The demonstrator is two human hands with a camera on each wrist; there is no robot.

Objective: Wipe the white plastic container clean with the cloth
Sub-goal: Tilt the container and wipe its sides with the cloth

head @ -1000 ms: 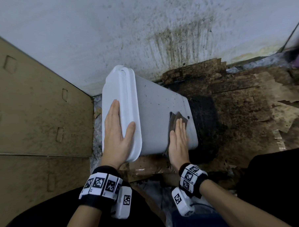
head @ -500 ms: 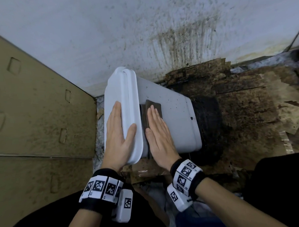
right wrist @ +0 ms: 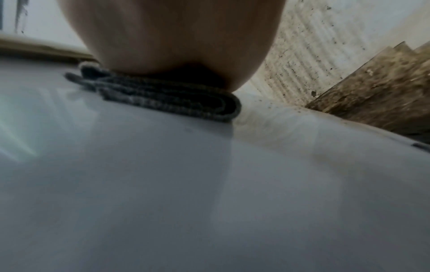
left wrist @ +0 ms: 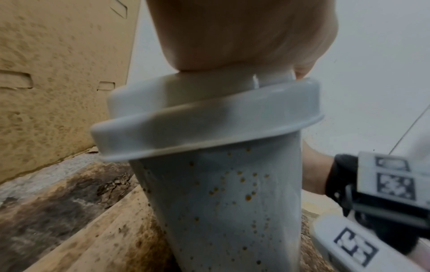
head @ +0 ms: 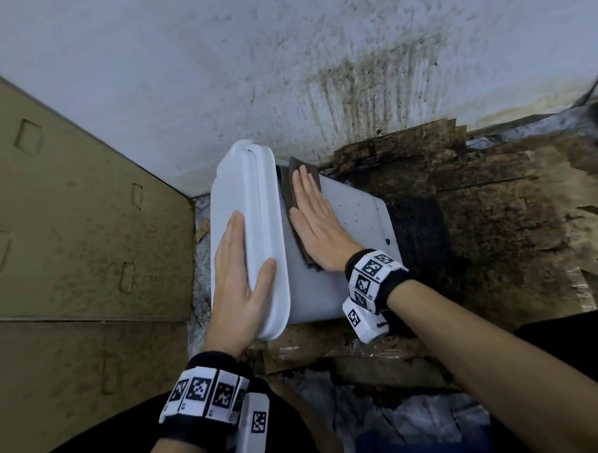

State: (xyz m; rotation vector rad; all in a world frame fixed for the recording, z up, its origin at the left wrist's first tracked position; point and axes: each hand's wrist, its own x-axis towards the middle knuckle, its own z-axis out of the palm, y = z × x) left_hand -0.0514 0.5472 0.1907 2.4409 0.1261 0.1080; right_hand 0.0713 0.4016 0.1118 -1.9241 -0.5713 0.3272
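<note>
Since the earlier frames the right hand [head: 316, 222] has slid the cloth [head: 298, 195] from the container's base end across to just beside the lid and then up toward the wall-side edge. The white plastic container [head: 355, 224] lies on its side on stained cardboard [head: 496, 224] at the foot of a spattered wall [head: 317, 54], its lid [head: 253, 228] pointing left toward a tan cardboard panel [head: 67, 219]. The right hand lies flat, fingers straight and together, pressing the folded dark cloth onto the upward-facing side wall; the right wrist view shows the cloth's folded layers [right wrist: 163, 95] squeezed between palm and plastic. The left hand [head: 240, 283] rests open on the lid, fingers straight along its face and thumb spread over the rim, steadying the container. Brown specks dot the wall [left wrist: 232, 193] of the container below the lid in the left wrist view.
</note>
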